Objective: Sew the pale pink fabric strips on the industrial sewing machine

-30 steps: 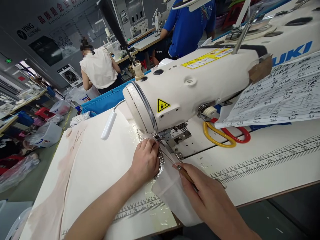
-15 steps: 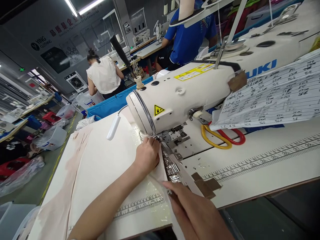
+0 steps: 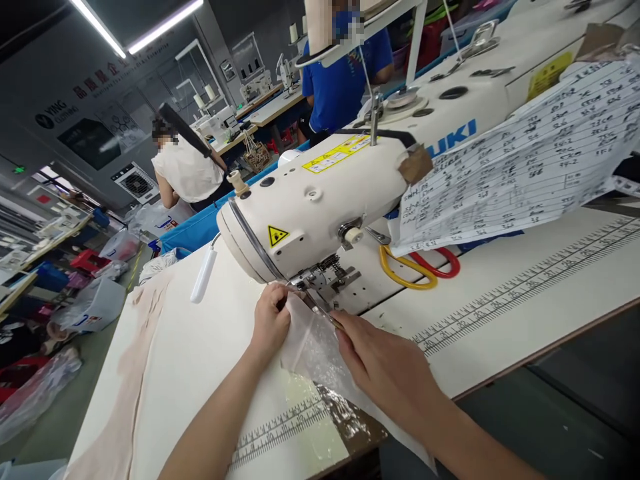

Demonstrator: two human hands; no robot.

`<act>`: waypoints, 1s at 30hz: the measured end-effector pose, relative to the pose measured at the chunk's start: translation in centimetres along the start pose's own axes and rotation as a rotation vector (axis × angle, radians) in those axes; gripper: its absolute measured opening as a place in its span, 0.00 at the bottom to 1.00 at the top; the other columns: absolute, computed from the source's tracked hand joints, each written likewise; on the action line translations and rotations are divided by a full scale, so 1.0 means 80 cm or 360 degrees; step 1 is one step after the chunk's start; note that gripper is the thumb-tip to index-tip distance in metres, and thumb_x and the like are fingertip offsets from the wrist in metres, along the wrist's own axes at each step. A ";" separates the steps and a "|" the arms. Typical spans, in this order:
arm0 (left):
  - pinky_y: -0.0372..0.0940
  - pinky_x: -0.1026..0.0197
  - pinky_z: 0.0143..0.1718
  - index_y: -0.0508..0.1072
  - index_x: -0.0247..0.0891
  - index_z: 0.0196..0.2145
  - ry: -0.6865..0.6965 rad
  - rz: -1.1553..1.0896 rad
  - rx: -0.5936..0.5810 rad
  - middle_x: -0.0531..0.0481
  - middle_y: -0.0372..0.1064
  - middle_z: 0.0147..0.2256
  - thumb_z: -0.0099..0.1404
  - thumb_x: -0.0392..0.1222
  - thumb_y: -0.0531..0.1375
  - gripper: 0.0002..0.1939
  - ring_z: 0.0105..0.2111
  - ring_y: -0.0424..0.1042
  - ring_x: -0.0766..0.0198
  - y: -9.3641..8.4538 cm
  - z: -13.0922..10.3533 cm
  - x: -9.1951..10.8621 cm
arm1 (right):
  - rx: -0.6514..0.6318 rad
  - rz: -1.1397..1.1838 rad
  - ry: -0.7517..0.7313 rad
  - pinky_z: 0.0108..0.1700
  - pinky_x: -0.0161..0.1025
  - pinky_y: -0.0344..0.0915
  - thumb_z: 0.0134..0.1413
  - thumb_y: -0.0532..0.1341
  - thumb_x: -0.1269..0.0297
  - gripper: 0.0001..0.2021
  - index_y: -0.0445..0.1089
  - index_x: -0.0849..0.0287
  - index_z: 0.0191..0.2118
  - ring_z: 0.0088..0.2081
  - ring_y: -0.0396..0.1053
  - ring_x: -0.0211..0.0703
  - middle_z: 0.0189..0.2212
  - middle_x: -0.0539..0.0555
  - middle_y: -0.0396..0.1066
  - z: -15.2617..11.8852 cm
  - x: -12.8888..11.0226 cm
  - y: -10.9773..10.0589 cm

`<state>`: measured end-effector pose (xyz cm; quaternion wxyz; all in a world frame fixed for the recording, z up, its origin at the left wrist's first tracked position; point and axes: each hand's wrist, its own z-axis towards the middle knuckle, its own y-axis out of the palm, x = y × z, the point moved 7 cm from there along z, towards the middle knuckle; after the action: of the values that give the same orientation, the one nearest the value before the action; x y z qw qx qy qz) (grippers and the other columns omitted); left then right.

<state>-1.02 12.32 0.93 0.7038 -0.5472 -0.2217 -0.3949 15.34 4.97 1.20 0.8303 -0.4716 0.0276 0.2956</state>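
A white sewing machine [image 3: 310, 193] stands on a pale table. Just below its head, my left hand [image 3: 271, 319] pinches the top edge of a thin whitish fabric [image 3: 320, 353]. My right hand [image 3: 385, 353] is closed around a slim metal tool [image 3: 323, 312], whose tip points up and left at the needle area, beside the fabric's edge. The fabric hangs down past the table's front edge, under my right hand. What exactly the tool is, I cannot make out.
Yellow and red scissor handles [image 3: 413, 272] lie right of the machine, under a handwritten sheet [image 3: 515, 153]. Pale pink fabric [image 3: 135, 373] lies at the left. A small white lamp [image 3: 203, 275] sits by the machine head. Two people sit beyond.
My right hand has moved up towards the needle area, bringing the tool there. The fabric has swung out to the right, and the view has shifted.
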 end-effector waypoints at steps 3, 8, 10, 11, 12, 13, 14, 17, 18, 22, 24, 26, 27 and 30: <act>0.65 0.58 0.41 0.76 0.41 0.30 -0.0041 0.0011 -0.0005 0.51 0.73 0.34 0.61 0.34 0.57 0.08 0.37 0.71 0.60 0.000 0.000 -0.003 | 0.0014 0.0014 -0.0020 0.17 0.35 0.56 0.67 0.45 0.69 0.17 0.70 0.64 0.46 0.20 0.70 0.40 0.31 0.56 0.77 0.000 -0.001 0.003; 0.66 0.57 0.42 0.76 0.41 0.30 -0.0079 0.0032 -0.0022 0.51 0.73 0.34 0.61 0.35 0.57 0.08 0.37 0.71 0.59 0.001 -0.001 -0.006 | 0.0009 0.0053 -0.0006 0.18 0.35 0.56 0.67 0.46 0.69 0.16 0.70 0.64 0.47 0.21 0.71 0.40 0.30 0.56 0.77 0.000 0.001 0.005; 0.66 0.57 0.42 0.76 0.42 0.30 -0.0080 0.0023 -0.0021 0.51 0.73 0.34 0.61 0.34 0.57 0.08 0.37 0.71 0.60 0.001 -0.001 -0.006 | 0.0013 0.0052 -0.0003 0.18 0.35 0.56 0.67 0.45 0.69 0.16 0.70 0.64 0.46 0.22 0.71 0.40 0.30 0.56 0.77 0.000 0.001 0.004; 0.65 0.57 0.42 0.76 0.42 0.30 -0.0079 0.0017 -0.0018 0.51 0.73 0.34 0.61 0.34 0.57 0.08 0.38 0.71 0.60 0.002 0.000 -0.006 | 0.0012 0.0047 0.0000 0.18 0.35 0.56 0.67 0.45 0.69 0.17 0.70 0.64 0.46 0.22 0.71 0.40 0.30 0.55 0.77 0.000 0.001 0.004; 0.65 0.57 0.42 0.76 0.42 0.30 -0.0078 0.0012 -0.0017 0.51 0.73 0.34 0.61 0.34 0.57 0.08 0.38 0.71 0.60 0.002 0.000 -0.006 | 0.0009 0.0040 0.0005 0.18 0.35 0.57 0.67 0.45 0.69 0.17 0.70 0.63 0.46 0.22 0.71 0.40 0.30 0.55 0.77 0.000 0.001 0.005; 0.65 0.57 0.42 0.76 0.41 0.30 -0.0077 0.0007 -0.0014 0.51 0.73 0.34 0.60 0.34 0.57 0.08 0.37 0.71 0.60 0.002 0.000 -0.005 | 0.0008 0.0035 0.0006 0.18 0.35 0.57 0.68 0.45 0.68 0.17 0.70 0.64 0.46 0.22 0.71 0.40 0.30 0.56 0.77 0.001 0.001 0.005; 0.65 0.58 0.42 0.76 0.41 0.29 -0.0077 0.0006 -0.0011 0.51 0.73 0.33 0.60 0.33 0.57 0.08 0.37 0.71 0.60 0.002 0.000 -0.005 | 0.0002 0.0033 0.0004 0.18 0.35 0.57 0.68 0.45 0.68 0.17 0.70 0.64 0.46 0.22 0.72 0.41 0.30 0.56 0.77 0.001 0.001 0.005; 0.65 0.58 0.41 0.75 0.41 0.29 -0.0065 0.0028 -0.0003 0.51 0.72 0.33 0.60 0.33 0.57 0.08 0.37 0.70 0.60 0.002 -0.001 -0.004 | 0.0013 0.0035 -0.0030 0.19 0.35 0.58 0.67 0.45 0.69 0.17 0.70 0.65 0.46 0.24 0.73 0.42 0.31 0.56 0.77 0.003 -0.002 0.006; 0.65 0.58 0.40 0.75 0.41 0.29 -0.0054 0.0046 0.0001 0.51 0.72 0.33 0.60 0.34 0.57 0.08 0.37 0.70 0.60 0.002 -0.002 -0.003 | 0.0015 0.0033 -0.0039 0.19 0.35 0.59 0.67 0.45 0.70 0.17 0.70 0.65 0.46 0.25 0.73 0.42 0.31 0.56 0.77 0.003 -0.002 0.006; 0.64 0.59 0.39 0.74 0.40 0.30 0.0027 0.0157 0.0025 0.50 0.71 0.33 0.61 0.35 0.56 0.07 0.37 0.69 0.60 0.002 -0.002 -0.001 | -0.0004 0.0024 -0.0044 0.20 0.35 0.60 0.67 0.45 0.71 0.17 0.70 0.64 0.46 0.26 0.74 0.41 0.32 0.56 0.77 0.005 -0.003 0.007; 0.64 0.59 0.37 0.72 0.40 0.31 0.0068 0.0247 0.0030 0.49 0.70 0.33 0.61 0.36 0.56 0.06 0.36 0.69 0.60 0.004 -0.001 0.000 | -0.0012 0.0007 -0.0046 0.21 0.35 0.61 0.67 0.45 0.71 0.16 0.69 0.65 0.47 0.27 0.74 0.42 0.32 0.56 0.77 0.004 -0.003 0.008; 0.64 0.58 0.36 0.71 0.40 0.33 0.0142 0.0356 0.0028 0.49 0.69 0.33 0.60 0.34 0.55 0.06 0.36 0.68 0.59 0.007 0.000 0.002 | -0.0022 -0.0036 -0.0046 0.21 0.36 0.62 0.67 0.46 0.72 0.16 0.69 0.66 0.48 0.28 0.74 0.42 0.32 0.56 0.77 0.002 -0.004 0.009; 0.64 0.58 0.36 0.71 0.39 0.34 0.0196 0.0407 0.0034 0.48 0.68 0.33 0.59 0.33 0.55 0.07 0.36 0.68 0.59 0.008 0.000 0.004 | -0.0029 -0.0064 -0.0045 0.21 0.36 0.62 0.67 0.46 0.72 0.16 0.69 0.66 0.48 0.27 0.74 0.42 0.32 0.56 0.77 0.001 -0.004 0.010; 0.63 0.57 0.36 0.69 0.39 0.33 0.0345 0.0513 0.0073 0.48 0.68 0.33 0.57 0.30 0.54 0.08 0.36 0.67 0.58 0.009 0.000 0.009 | -0.0034 -0.0123 -0.0053 0.23 0.37 0.62 0.66 0.45 0.74 0.16 0.69 0.65 0.48 0.27 0.74 0.42 0.34 0.56 0.77 -0.002 -0.006 0.013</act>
<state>-0.01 12.17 1.06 0.7900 -0.5139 -0.0630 -0.3285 14.48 4.98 0.47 0.8364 -0.4761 -0.0076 0.2714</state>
